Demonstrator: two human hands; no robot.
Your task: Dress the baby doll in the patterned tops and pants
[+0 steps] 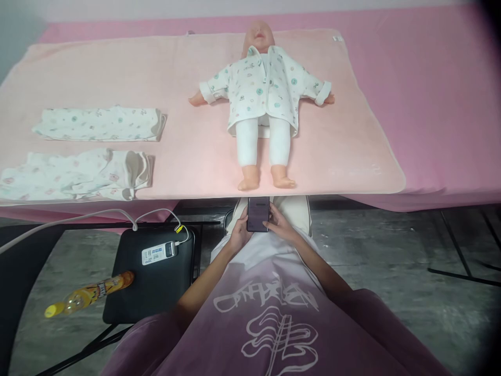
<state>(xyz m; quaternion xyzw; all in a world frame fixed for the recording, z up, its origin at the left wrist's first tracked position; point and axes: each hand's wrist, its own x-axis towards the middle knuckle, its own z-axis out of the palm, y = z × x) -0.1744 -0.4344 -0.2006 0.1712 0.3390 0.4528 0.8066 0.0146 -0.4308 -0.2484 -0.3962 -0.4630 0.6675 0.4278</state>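
A dark phone sits low in front of my body, just below the table's near edge. My left hand wraps its left side and my right hand grips its right side, fingers curled round it. On the table above lies a baby doll on its back, arms spread, in a patterned white jacket and white leggings, feet toward me.
A pale pink blanket covers the pink table. Two folded patterned garments lie at the left. A black chair at lower left carries a power bank with cable and an orange drink bottle.
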